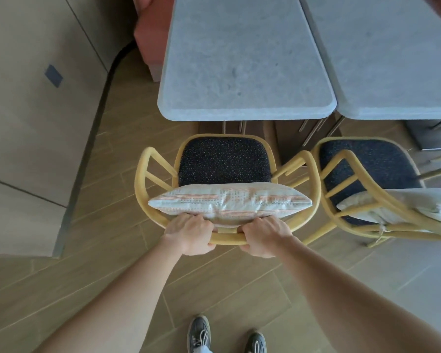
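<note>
1. Chair (148,174): yellow frame, dark seat, standing on the floor (112,276) just short of the grey table (239,59).
2. Left hand (191,233) and right hand (262,235): both wrapped tight round the back rail, side by side.
3. Pillow (229,202): propped against the backrest, just beyond the knuckles.
4. Second chair (341,159): close on the right.

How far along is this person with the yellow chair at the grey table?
Looks done: the chair faces the table, with the striped pillow lying at its back. In hand: the left hand and right hand grip the back rail. Probably left: sliding it in, since its seat is wholly out from under the tabletop. The neighbouring chair also stands out.
</note>
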A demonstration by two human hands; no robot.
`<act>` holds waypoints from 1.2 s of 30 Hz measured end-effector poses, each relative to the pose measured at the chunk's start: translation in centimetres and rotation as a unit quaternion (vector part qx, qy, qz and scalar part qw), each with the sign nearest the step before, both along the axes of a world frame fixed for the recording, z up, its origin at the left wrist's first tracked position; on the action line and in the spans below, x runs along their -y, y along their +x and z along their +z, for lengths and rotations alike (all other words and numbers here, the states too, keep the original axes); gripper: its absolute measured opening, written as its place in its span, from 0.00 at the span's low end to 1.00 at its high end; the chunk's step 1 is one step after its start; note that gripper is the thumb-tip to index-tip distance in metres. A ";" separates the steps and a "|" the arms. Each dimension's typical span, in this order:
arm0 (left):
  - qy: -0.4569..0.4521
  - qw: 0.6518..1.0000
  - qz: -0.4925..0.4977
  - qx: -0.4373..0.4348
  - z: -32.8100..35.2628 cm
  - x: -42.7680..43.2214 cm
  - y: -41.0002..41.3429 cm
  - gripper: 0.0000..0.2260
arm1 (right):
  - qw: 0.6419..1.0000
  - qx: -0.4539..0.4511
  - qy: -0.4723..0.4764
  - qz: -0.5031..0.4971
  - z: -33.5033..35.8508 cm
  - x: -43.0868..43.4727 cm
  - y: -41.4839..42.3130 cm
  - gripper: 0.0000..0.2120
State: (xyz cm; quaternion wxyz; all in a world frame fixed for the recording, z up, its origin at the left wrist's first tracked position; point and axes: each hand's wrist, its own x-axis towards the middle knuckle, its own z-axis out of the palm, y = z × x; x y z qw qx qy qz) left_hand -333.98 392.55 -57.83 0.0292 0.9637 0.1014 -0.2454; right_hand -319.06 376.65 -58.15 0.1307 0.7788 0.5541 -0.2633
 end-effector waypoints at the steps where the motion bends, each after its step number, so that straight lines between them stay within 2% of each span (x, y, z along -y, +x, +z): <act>1: 0.005 1.000 -0.004 0.005 0.0 -0.4 0.3 0.17 | 1.000 0.002 -0.003 -0.001 0.0 -0.4 0.3 0.16; 10: 0.002 0.999 -0.025 0.020 -0.5 -2.4 1.6 0.18 | 1.000 0.004 -0.009 0.009 -0.1 -1.8 1.9 0.17; 17: 0.017 0.995 0.030 0.093 0.3 -0.6 0.5 0.15 | 0.997 -0.024 0.077 0.003 0.9 -0.3 0.8 0.24; 19: 0.012 0.993 0.048 0.105 0.2 0.0 -0.2 0.18 | 0.997 -0.022 0.079 -0.011 1.2 0.1 0.2 0.27; 21: 0.003 0.995 0.067 0.080 0.3 0.2 0.0 0.24 | 0.999 -0.021 0.043 -0.021 1.6 -0.7 0.3 0.29; 23: 0.017 0.997 0.067 0.024 0.6 -0.2 1.1 0.26 | 0.999 -0.016 -0.009 -0.026 2.0 -1.8 0.6 0.28; 25: 0.022 0.999 0.046 -0.014 0.8 -0.7 1.9 0.23 | 0.998 -0.013 -0.038 -0.039 1.7 -2.5 0.7 0.23; 28: 0.024 0.999 0.008 -0.020 0.2 -1.4 2.1 0.19 | 0.998 -0.010 -0.034 -0.060 0.8 -2.5 0.8 0.16; 36: 0.034 0.999 0.020 -0.017 0.4 0.2 1.6 0.20 | 0.999 0.003 0.012 -0.037 0.2 -1.3 0.0 0.14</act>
